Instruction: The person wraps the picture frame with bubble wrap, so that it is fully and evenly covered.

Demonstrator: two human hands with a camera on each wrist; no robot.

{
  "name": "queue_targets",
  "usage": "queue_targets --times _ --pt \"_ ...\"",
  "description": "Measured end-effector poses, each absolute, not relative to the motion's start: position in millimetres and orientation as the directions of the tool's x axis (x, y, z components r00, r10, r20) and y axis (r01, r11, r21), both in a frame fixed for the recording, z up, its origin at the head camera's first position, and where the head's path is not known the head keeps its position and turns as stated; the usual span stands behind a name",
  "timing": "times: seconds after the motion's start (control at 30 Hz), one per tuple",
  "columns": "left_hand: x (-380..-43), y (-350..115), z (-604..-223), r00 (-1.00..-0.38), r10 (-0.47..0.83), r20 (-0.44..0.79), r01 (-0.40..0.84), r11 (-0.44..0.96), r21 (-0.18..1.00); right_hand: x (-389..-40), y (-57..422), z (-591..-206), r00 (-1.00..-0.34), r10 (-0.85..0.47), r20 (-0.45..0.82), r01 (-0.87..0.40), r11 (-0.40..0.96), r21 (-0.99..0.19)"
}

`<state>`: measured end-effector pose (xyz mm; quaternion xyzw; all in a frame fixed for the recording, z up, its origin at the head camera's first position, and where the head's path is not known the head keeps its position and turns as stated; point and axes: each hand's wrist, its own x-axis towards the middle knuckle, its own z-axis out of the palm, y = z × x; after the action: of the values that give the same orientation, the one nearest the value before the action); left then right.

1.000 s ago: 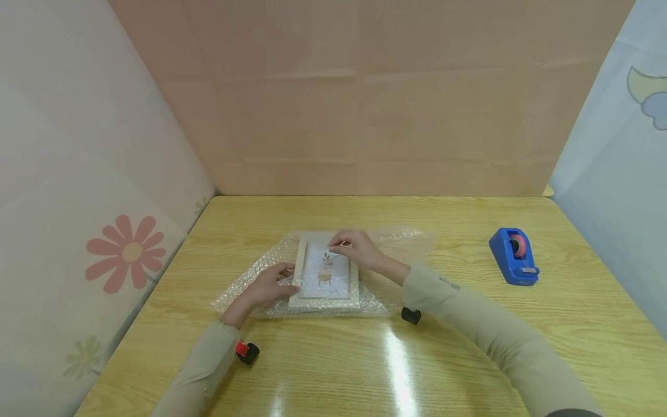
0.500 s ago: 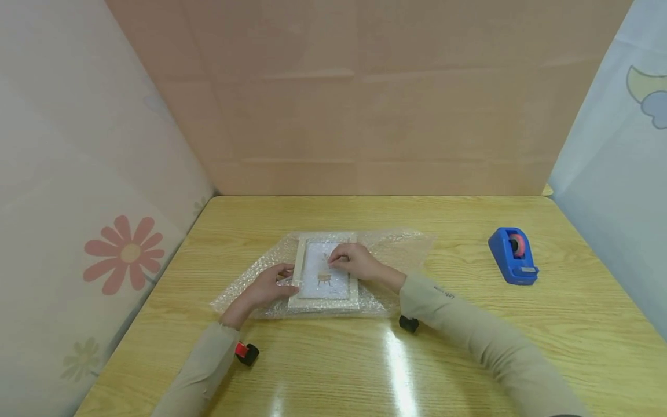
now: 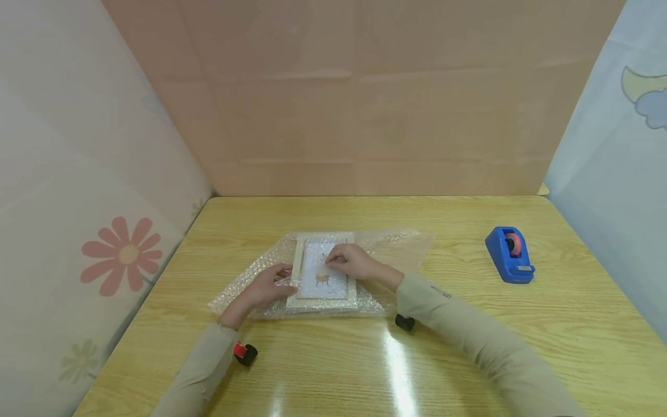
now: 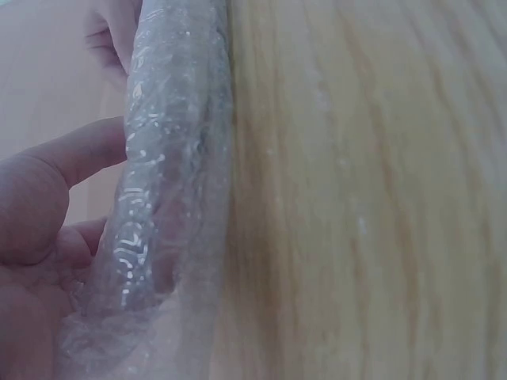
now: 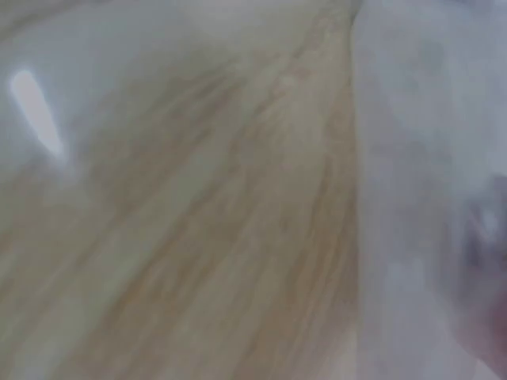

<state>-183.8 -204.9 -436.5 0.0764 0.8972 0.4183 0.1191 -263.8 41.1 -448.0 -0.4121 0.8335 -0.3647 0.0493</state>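
Observation:
A pale picture frame (image 3: 353,294) with a small plant print lies flat in clear bubble wrap (image 3: 398,240), which spreads out past it on both sides. My left hand (image 3: 266,285) holds the frame's left side through the wrap, thumb on top. In the left wrist view, the left hand (image 4: 40,206) sits against the crinkled wrapped edge (image 4: 178,134). Over the middle of the print, my right hand (image 3: 356,262) pinches the bubble wrap with fingertips bunched close to the surface. The right wrist view is blurred; wrap (image 5: 404,198) fills its right part.
A blue tape dispenser (image 3: 509,255) with a pink roll stands at the right of the wooden table (image 3: 458,370). Small black wrist devices hang below both forearms. A tan sheet (image 3: 354,116) rises behind the table, with printed white panels at either side.
The right hand has come a little nearer over the print, and its fingertips have dropped from the plant's top towards its middle. The left hand keeps its hold on the frame's side.

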Motion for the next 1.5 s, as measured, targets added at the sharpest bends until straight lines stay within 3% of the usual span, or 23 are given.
queue_targets --times 0.43,0.63,0.77,1.23,1.5 --pt "-182.0 -204.8 -434.5 -0.959 0.24 -0.148 0.043 0.643 0.765 -262.0 41.1 -446.4 -0.755 -0.627 0.191 -0.647 0.666 -0.372" --pt "-182.0 -206.3 -431.8 -0.961 0.239 -0.142 0.049 0.648 0.76 -257.6 59.4 -442.2 -0.629 -0.768 0.119 -0.732 0.533 -0.425" --pt "-183.5 -206.4 -432.6 -0.961 0.238 -0.141 0.052 0.655 0.754 -253.4 68.8 -442.6 -0.584 -0.809 0.066 -0.744 0.5 -0.444" --pt "-183.7 -227.7 -423.6 -0.918 0.363 -0.158 0.135 0.664 0.735 -246.8 73.9 -443.6 -0.576 -0.813 0.088 -0.739 0.472 -0.481" --pt "-166.2 -293.3 -407.8 -0.971 0.235 -0.053 0.141 0.734 0.665 -246.7 73.1 -444.9 -0.569 -0.817 0.094 -0.739 0.459 -0.493"
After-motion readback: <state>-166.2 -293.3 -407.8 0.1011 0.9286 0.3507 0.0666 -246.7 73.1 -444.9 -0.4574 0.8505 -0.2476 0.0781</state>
